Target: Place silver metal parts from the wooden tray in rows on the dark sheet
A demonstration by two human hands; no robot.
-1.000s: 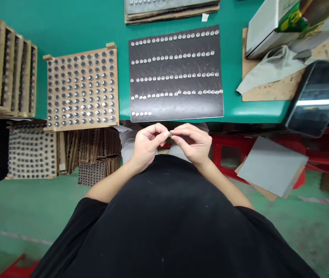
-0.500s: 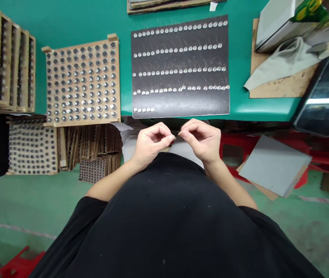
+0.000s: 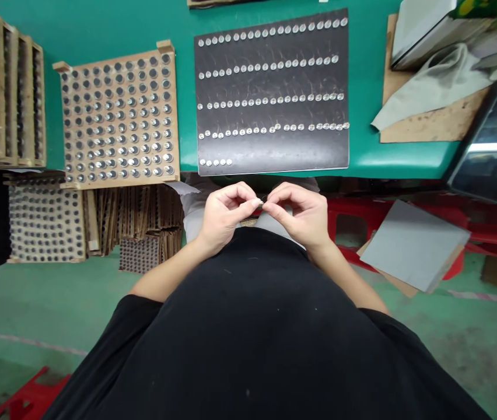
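Note:
My left hand [image 3: 227,213] and my right hand [image 3: 301,213] meet at the fingertips above my lap, just in front of the table edge. Thumb and forefinger are pinched on each. A tiny, dark and shiny piece shows where the tips come together, too small and too covered to name. Beyond them lies a black board [image 3: 283,153] with rows of small round silvery discs, the nearest row short and at its left end. Left of the board, a wooden tray [image 3: 119,182] holds many small dark cylinders, several with shiny metal tops.
Stacked wooden trays [image 3: 10,99] stand at the far left. Another filled tray [image 3: 47,221] sits below table height. At right are a grey cloth [image 3: 432,87], a dark phone-like device [image 3: 489,140] and a grey sheet [image 3: 415,245] on a red stool [image 3: 454,219].
My fingertips have come together, the right hand moving slightly left. Less of the tiny piece shows. The view has shifted a little, so the table items sit higher in it.

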